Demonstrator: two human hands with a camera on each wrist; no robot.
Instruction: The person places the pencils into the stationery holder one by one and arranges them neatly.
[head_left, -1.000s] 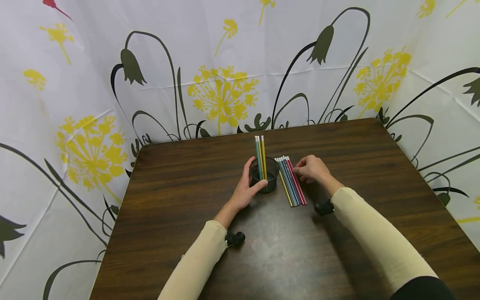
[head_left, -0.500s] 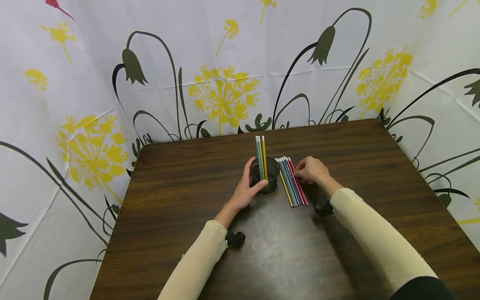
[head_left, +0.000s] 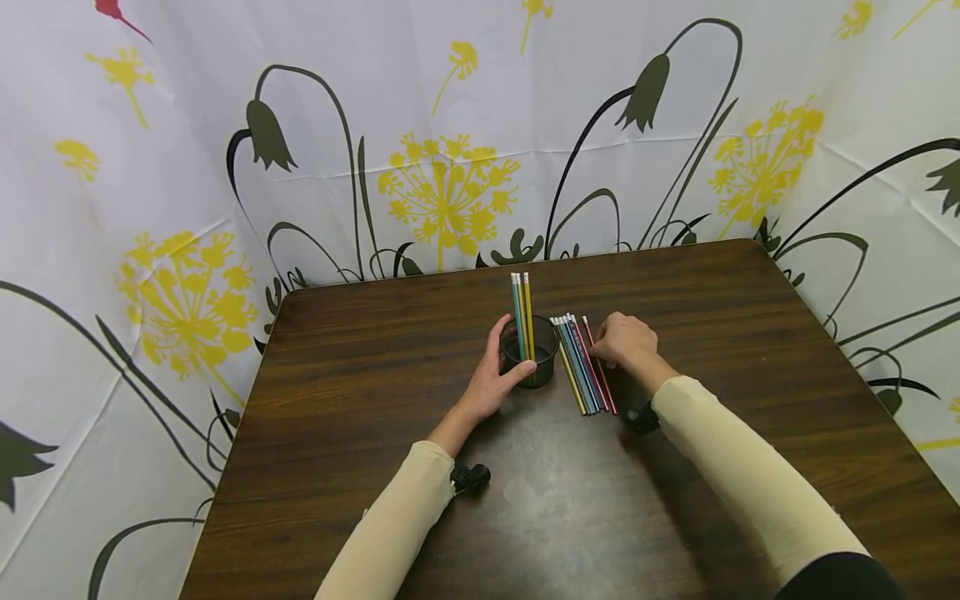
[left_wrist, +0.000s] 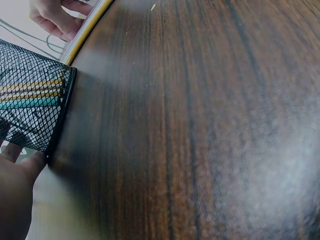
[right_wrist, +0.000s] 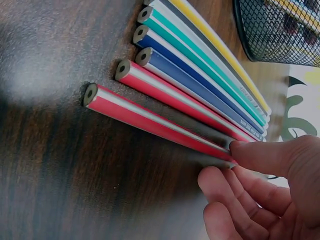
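Note:
My left hand (head_left: pixel 489 382) grips a black mesh pencil cup (head_left: pixel 545 372), thumb on the near side and fingers round the left. Several pencils (head_left: pixel 528 312), teal and yellow among them, stand in the cup with eraser ends up. To its right lies a slanted row of pencils (right_wrist: pixel 200 65) in yellow, grey, teal, blue and red. Thumb and fingers of my right hand (head_left: pixel 628 342) pinch the outermost red pencil (right_wrist: pixel 160 131) near its far end. A narrow gap parts that pencil from the second red one (right_wrist: pixel 170 95). Both show unsharpened ends in the right wrist view.
Everything stands on a dark wood-grain table (head_left: pixel 360 358). A white curtain (head_left: pixel 480 100) with flower prints hangs behind the table's far edge. Small black cameras sit on the left wrist (head_left: pixel 471 477) and the right wrist (head_left: pixel 642 418).
The outermost red pencil has shifted slightly right, away from the row, with my right hand's fingers on it. My left hand and the cup have stayed in place.

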